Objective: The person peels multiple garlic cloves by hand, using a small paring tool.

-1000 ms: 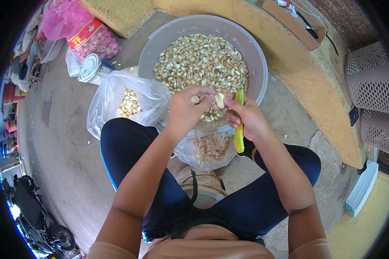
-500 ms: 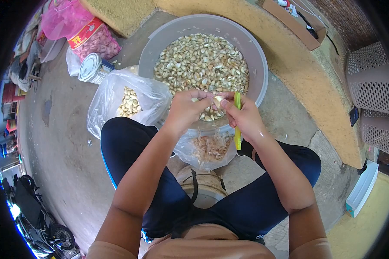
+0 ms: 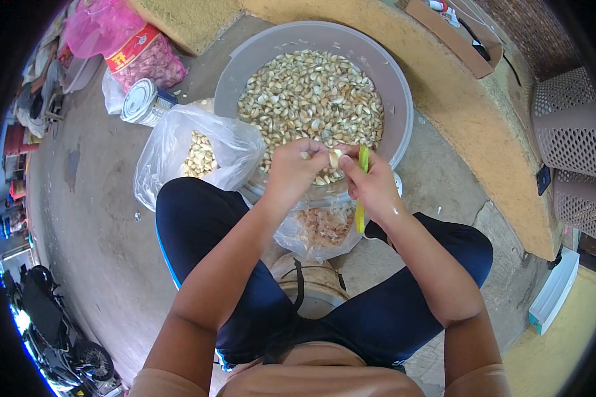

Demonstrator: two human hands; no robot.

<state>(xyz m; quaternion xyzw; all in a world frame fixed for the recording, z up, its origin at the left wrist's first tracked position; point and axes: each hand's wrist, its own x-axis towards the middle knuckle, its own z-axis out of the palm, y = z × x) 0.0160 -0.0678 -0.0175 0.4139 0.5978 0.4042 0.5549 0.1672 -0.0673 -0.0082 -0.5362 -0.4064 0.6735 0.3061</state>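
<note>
Both hands (image 3: pixel 331 169) hold one garlic clove (image 3: pixel 334 159); labels unreadable.

Left of the basin: clear plastic bag (image 3: pixel 179 142) holding peeled cloves.
Far left: tin can (image 3: pixel 142 100) lying beside a red mesh sack (image 3: pixel 146 61) and a pink bag (image 3: pixel 102 30).
Lower left: parked motorcycle (image 3: pixel 53 331).
Right: 2 lattice baskets (image 3: pixel 573 132) by the yellow curb (image 3: pixel 470 99).
Top right: cardboard box (image 3: pixel 453 36).

Your left hand (image 3: pixel 295 169) and right hand (image 3: pixel 371 182) pinch one garlic clove (image 3: pixel 334 159) together. Your right hand also grips a yellow-green knife (image 3: pixel 362 188). Both hover over the grey basin (image 3: pixel 404 112) of cloves.
</note>
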